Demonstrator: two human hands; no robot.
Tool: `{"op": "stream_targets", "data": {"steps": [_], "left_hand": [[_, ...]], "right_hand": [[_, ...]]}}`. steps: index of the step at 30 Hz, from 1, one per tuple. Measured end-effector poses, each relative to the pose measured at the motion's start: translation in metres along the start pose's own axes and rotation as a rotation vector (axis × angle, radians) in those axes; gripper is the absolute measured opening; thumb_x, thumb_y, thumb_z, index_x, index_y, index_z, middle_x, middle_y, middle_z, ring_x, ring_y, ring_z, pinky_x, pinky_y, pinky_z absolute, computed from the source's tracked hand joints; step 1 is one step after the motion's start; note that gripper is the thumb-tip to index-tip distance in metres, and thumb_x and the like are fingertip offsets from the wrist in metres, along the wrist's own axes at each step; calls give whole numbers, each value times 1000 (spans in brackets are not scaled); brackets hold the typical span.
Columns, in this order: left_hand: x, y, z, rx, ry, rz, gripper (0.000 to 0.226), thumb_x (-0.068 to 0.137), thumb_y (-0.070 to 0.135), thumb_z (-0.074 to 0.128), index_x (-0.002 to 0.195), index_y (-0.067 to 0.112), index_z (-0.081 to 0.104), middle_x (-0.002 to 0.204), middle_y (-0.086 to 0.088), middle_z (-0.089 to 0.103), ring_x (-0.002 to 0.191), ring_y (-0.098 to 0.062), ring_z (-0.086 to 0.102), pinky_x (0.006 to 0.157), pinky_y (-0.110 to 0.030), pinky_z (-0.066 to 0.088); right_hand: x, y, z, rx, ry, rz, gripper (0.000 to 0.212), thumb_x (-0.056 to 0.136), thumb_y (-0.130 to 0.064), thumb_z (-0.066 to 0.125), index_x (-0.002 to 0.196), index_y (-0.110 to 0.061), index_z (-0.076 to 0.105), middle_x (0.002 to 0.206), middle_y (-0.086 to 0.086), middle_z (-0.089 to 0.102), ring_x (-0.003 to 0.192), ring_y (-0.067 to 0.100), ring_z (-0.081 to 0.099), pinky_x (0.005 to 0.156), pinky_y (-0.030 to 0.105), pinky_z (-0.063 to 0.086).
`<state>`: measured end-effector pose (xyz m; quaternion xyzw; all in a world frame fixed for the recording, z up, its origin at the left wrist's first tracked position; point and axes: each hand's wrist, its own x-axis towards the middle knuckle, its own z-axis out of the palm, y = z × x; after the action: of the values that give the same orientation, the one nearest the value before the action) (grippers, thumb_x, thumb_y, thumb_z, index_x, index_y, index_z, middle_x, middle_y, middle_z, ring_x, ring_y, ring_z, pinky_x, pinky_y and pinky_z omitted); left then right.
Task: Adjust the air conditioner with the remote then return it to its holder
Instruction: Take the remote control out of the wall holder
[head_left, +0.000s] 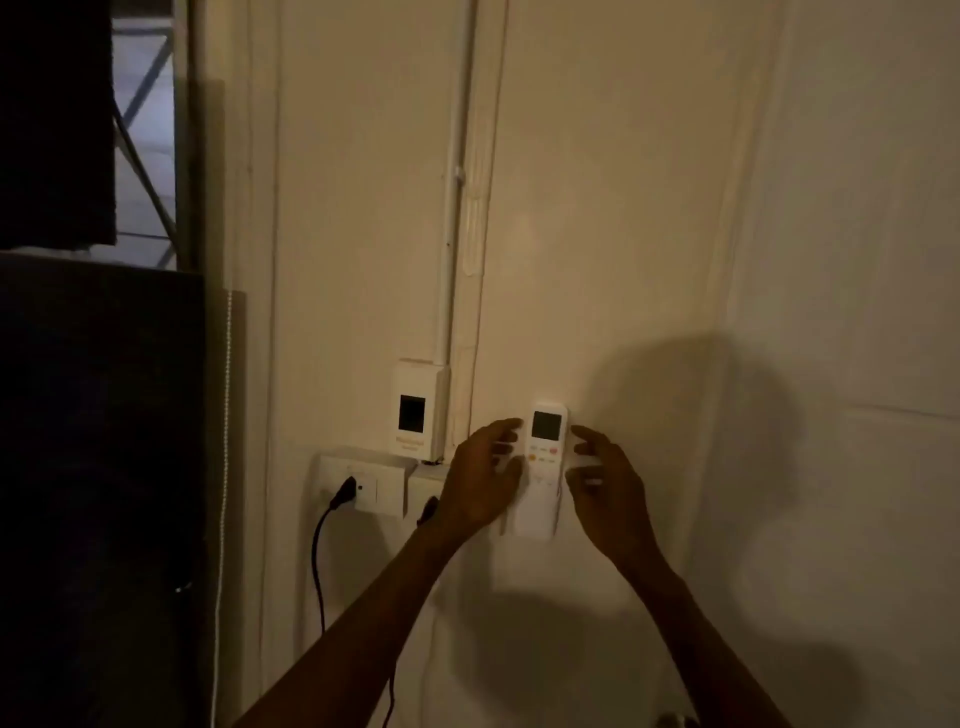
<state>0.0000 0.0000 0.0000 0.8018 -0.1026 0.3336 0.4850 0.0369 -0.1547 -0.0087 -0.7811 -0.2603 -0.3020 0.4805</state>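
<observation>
On the wall beside the socket (363, 480), the remote (543, 467) sits upright in its holder (555, 525). Left hand (480, 478) and right hand (605, 483) flank it, fingers spread, gripping nothing. Risk: a one-sided tug could tip it out and drop it.

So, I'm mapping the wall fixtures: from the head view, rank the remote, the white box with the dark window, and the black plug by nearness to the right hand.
1. Remote, just left of the right hand.
2. White box, up-left.
3. Black plug, far left.
</observation>
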Motion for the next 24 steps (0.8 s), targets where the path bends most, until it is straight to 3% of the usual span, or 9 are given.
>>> {"op": "stream_targets", "data": {"steps": [2,4,8,13,16,21,24], "left_hand": [[8,-7,2,-43,-4,-2,43,86,7,61,126,17,52,119,-7,59,104,-15,58,92,-28,52],[14,-13,4,-53,-10,11,42,84,2,62,123,15,53,116,-9,59,101,-16,59,84,-20,52],[17,-23,8,-123,-33,49,45,81,-7,61,121,13,55,106,-8,63,89,-12,62,72,-12,54],[16,-28,15,-218,-12,44,48,80,-8,63,123,12,53,102,5,61,86,2,63,69,-6,50],[15,-29,16,-297,-7,11,51,79,-12,62,124,11,54,100,10,60,86,11,61,67,-5,50],[16,-34,19,-375,21,7,54,78,-12,63,121,20,55,107,4,62,90,0,64,71,-11,54],[17,-39,20,-376,22,14,56,78,-14,62,122,19,56,112,-1,62,94,-5,65,75,-13,55]], "right_hand": [[3,2,9,36,46,17,40,83,-6,60,121,-16,51,117,8,58,94,13,58,63,8,49],[2,6,17,76,76,24,39,84,-10,60,122,-15,51,118,4,60,96,14,60,69,10,49],[-3,14,31,128,137,43,40,86,-12,59,124,-20,50,120,1,61,102,14,60,86,27,52],[-5,19,37,120,185,9,39,86,-13,59,124,-16,51,119,2,62,99,11,60,80,14,47],[-6,18,38,104,191,-19,41,85,-11,60,124,-16,50,119,3,61,98,12,60,78,14,48],[-9,19,38,79,224,-74,43,83,-11,62,125,-16,50,116,1,60,97,12,61,78,12,50],[-7,20,37,52,227,-103,39,83,-11,62,121,-13,54,113,5,62,97,16,62,79,19,54]]}}
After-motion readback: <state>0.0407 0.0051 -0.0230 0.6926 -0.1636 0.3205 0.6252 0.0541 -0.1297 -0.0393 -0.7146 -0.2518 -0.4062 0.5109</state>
